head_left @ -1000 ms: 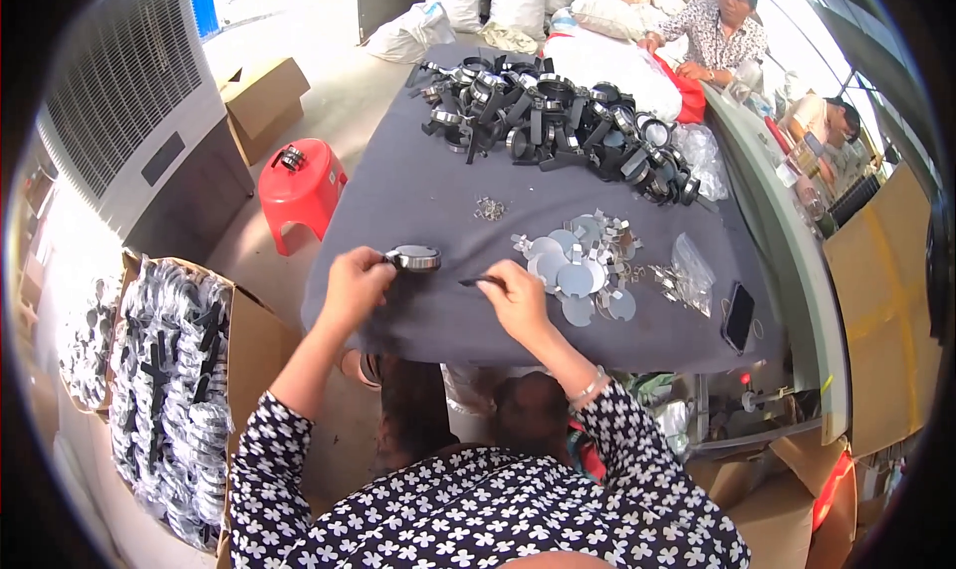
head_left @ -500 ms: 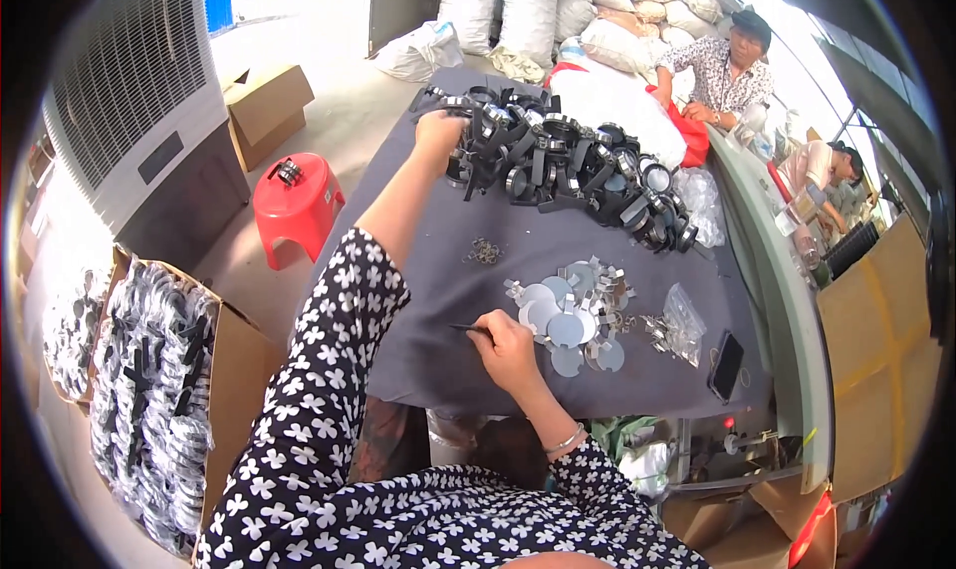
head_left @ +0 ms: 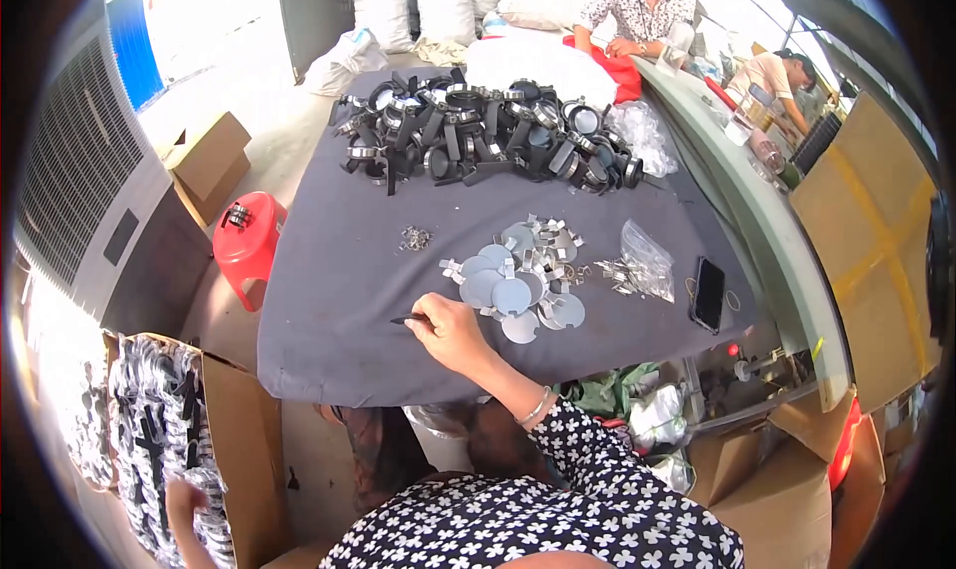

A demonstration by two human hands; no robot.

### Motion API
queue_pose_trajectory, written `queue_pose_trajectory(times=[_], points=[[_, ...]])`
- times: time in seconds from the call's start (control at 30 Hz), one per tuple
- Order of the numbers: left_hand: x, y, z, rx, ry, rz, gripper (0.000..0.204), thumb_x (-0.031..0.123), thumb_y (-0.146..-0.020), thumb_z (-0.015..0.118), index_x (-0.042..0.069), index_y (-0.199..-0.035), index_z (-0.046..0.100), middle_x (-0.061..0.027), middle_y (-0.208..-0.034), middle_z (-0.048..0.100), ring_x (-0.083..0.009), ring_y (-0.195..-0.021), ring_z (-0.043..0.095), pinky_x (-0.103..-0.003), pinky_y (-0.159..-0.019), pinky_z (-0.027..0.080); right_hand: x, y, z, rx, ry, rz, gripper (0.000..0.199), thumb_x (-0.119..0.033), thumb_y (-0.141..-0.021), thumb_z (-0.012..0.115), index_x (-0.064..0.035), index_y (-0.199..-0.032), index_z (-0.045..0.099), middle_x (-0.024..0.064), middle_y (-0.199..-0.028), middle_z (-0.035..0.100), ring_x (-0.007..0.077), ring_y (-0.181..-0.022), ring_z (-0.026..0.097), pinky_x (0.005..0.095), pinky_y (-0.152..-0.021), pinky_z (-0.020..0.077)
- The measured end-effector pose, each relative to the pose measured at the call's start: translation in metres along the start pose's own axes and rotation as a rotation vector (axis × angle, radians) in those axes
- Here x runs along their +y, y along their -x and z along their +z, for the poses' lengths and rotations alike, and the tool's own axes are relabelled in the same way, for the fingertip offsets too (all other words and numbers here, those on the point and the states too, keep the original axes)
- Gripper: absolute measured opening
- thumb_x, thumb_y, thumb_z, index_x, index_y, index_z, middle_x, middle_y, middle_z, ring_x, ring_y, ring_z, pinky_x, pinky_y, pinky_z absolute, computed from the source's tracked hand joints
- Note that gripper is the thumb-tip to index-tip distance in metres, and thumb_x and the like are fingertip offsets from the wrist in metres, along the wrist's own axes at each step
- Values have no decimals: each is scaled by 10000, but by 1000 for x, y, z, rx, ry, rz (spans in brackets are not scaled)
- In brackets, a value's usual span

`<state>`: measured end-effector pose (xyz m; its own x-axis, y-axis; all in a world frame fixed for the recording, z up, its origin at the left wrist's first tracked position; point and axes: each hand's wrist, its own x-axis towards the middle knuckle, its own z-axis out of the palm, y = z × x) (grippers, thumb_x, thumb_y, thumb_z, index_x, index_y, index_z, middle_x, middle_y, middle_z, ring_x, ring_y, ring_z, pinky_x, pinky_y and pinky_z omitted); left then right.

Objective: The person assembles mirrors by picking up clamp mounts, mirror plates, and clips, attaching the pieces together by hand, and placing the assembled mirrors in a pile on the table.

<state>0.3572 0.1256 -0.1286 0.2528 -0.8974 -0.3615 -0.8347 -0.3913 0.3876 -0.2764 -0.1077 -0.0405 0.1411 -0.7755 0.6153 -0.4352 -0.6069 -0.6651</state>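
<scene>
My right hand [head_left: 448,332] is closed round a thin, dark pointed tool [head_left: 408,319] above the grey cloth on the table. Just beyond it lies a loose heap of round grey metal discs [head_left: 511,295] with small tabs. My left hand [head_left: 186,497] is low at the left, over a cardboard box [head_left: 244,450] packed with plastic-wrapped black pieces [head_left: 149,430]. Its fingers are smeared, and I cannot see anything in them. Across the far part of the table spreads a pile of black-handled round pieces [head_left: 468,131] with metal rims.
A small cluster of metal bits [head_left: 415,238], a clear bag [head_left: 647,260] of metal parts and a phone [head_left: 708,293] lie on the cloth [head_left: 339,270]. A red stool [head_left: 249,240] and an air cooler [head_left: 100,171] stand left. Two people sit beyond the table's right side.
My left hand has left the black pile and swung down to the box at the left. My view has shifted; the right hand still grips the thin tool.
</scene>
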Motion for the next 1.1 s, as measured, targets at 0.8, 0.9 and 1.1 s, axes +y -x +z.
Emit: queue_pose_trajectory(times=[0.8,0.9,1.1], points=[[45,140,53,-380,196,-585,173,135,-680,637,-27,-634,598,-165,-566,603,-229,-469,594,-322,-403,451,7,9,0,-15,35,33,209,-16,-771,630,-28,-965,557,89,-714,582,143,-589,559,279,-544,446],[48,142,44,-435,137,-588,176,139,-677,642,-29,-640,603,-163,-569,606,-229,-472,598,-320,-404,453,5,8,1,-23,46,85,267,-19,-776,621,-39,-1037,567,89,-711,582,138,-576,546,277,-537,444],[69,128,33,-532,46,-574,185,146,-670,652,-34,-652,614,-159,-575,611,-229,-478,605,-316,-408,457,7,8,2,-31,165,71,252,-44,-765,612,-26,-1014,581,120,-730,602,206,-604,595,299,-555,470]])
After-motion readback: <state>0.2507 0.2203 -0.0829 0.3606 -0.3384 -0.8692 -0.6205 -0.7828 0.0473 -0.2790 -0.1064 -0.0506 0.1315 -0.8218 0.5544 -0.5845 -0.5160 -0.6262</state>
